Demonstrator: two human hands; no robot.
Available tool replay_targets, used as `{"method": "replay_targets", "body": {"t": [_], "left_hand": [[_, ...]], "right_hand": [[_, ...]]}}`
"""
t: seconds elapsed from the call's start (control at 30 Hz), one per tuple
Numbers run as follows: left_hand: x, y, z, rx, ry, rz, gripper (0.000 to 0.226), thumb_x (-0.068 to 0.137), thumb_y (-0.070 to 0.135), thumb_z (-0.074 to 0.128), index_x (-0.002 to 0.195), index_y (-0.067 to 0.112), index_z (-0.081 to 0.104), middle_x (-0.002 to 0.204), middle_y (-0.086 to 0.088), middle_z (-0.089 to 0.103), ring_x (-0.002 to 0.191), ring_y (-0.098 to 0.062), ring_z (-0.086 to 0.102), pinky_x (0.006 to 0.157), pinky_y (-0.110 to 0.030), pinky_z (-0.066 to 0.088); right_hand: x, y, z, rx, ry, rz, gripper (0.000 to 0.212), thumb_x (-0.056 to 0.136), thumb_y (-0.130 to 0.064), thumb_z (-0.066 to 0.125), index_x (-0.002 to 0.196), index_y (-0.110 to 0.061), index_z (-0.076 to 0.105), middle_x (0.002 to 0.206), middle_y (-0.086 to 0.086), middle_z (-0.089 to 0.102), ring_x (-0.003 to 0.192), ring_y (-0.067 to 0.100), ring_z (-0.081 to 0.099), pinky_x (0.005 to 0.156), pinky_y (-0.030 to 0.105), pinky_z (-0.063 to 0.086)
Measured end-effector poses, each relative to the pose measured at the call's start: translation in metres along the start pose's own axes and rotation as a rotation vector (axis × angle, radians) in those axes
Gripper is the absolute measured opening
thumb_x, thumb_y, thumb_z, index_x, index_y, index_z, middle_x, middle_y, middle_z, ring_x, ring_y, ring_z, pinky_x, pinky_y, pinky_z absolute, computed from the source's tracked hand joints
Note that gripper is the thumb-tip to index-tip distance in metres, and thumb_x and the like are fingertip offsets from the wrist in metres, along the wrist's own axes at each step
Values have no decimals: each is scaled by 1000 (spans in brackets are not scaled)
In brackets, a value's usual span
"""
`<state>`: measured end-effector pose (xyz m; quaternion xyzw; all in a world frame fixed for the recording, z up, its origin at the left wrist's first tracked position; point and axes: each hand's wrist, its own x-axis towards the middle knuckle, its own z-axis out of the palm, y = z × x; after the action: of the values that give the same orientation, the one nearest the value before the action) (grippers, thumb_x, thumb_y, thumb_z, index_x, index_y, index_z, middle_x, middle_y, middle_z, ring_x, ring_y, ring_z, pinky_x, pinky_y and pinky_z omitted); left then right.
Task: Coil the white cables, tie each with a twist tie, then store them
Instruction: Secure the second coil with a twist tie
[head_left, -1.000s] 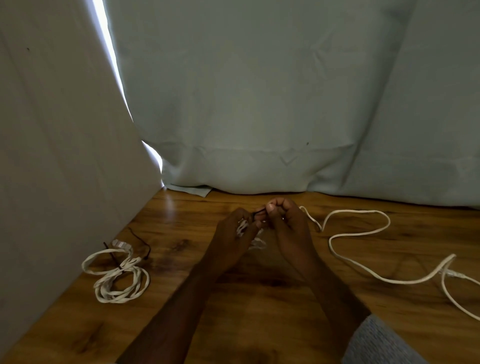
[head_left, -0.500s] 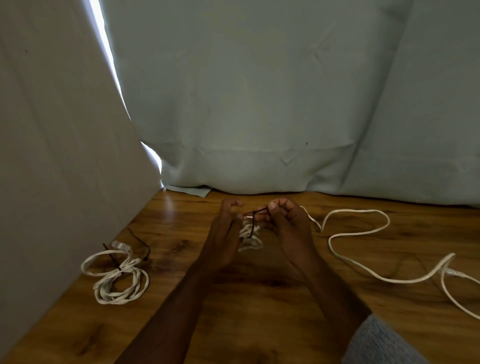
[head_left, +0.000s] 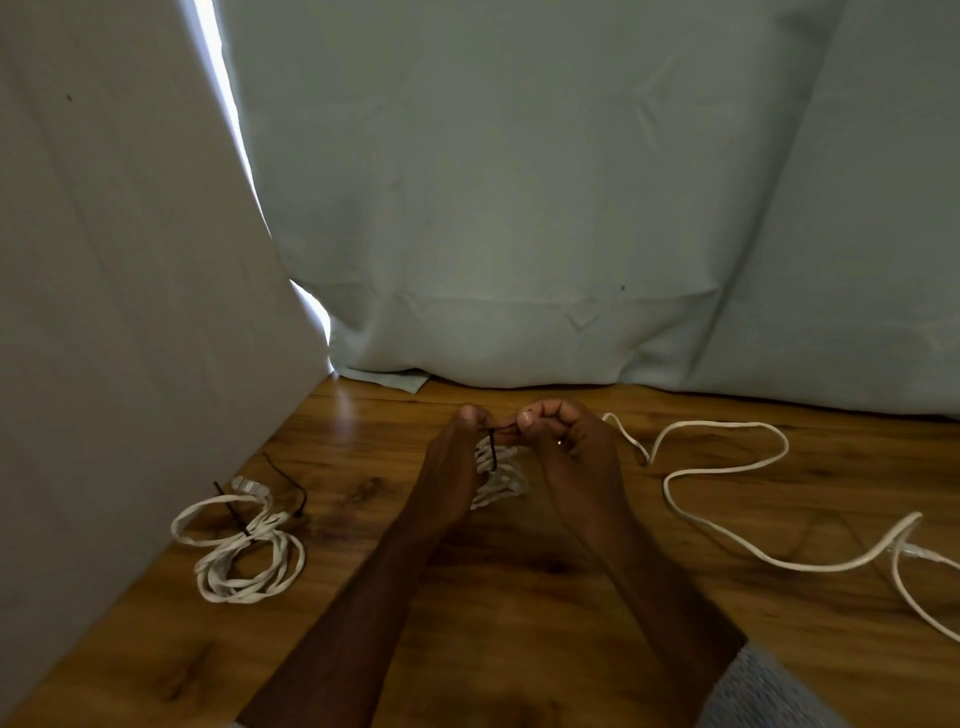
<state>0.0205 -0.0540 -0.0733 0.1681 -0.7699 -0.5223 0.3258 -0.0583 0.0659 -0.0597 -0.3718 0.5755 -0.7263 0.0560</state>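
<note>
Between my hands hangs a small coil of white cable (head_left: 497, 480), partly hidden by my fingers. A thin dark twist tie (head_left: 494, 441) runs around its upper part. My left hand (head_left: 452, 473) pinches one end of the tie and my right hand (head_left: 566, 452) pinches the other, both just above the wooden table (head_left: 519, 597). At the left lies another white cable coil (head_left: 244, 551), bound with a dark tie. A loose white cable (head_left: 727, 493) snakes over the table to the right of my right hand.
A pale board (head_left: 130, 312) leans along the table's left side, close to the bound coil. A light grey-green curtain (head_left: 571, 208) hangs along the back edge. A grey sleeve (head_left: 769, 696) shows at the bottom right.
My hands have drawn slightly apart, pulling the twist tie's ends out above the coil. The left thumb has lifted and more of the coil shows between the hands.
</note>
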Motion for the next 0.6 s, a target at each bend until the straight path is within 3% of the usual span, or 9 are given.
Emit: {"method": "replay_targets", "body": {"t": [0.1,0.23,0.4,0.47,0.53,0.57,0.6], "left_hand": [[-1,3,0,-15,-63,47,35,107,42,27,98,29,58,94,-8,69,88,-27,69,75,-62,55],[-3,-1,-1,-33,-92,111,39,104,49,30,105,24,59,95,-15,68,85,-38,68,71,-62,54],[2,-9,0,-22,-77,124,44,104,49,34,100,14,59,92,-19,64,83,-42,65,70,-62,53],[6,-12,0,25,-63,105,35,105,36,36,102,14,61,93,-14,66,86,-30,68,71,-53,55],[8,-15,-1,65,-75,70,26,106,18,39,113,13,64,102,2,64,88,2,64,72,-29,56],[9,-15,-2,79,-79,64,26,104,11,41,116,11,64,104,6,62,86,9,60,71,-21,53],[10,-16,-1,78,-80,74,24,103,7,43,114,8,64,101,2,62,85,7,61,69,-22,52]], "right_hand": [[-1,4,3,-23,31,8,8,97,-15,64,91,-15,68,90,9,77,87,25,75,79,52,61],[-1,3,1,-6,66,16,12,94,-19,64,85,-26,68,91,9,76,88,27,75,80,54,60],[-2,-2,2,-53,45,-51,9,98,-19,63,92,-14,67,88,6,76,85,22,75,80,50,60],[-2,-10,1,8,23,-84,10,99,-15,60,91,-12,66,87,7,76,82,23,75,77,43,61],[-3,-21,0,160,-19,-83,11,99,-11,57,92,-7,64,87,8,76,77,22,75,73,34,60],[-3,-25,-1,211,-36,-83,12,97,-13,57,93,-4,63,86,9,76,74,22,75,72,31,59],[-3,-27,-1,238,-51,-88,16,95,-17,57,93,-2,63,85,9,75,72,22,75,70,30,59]]}}
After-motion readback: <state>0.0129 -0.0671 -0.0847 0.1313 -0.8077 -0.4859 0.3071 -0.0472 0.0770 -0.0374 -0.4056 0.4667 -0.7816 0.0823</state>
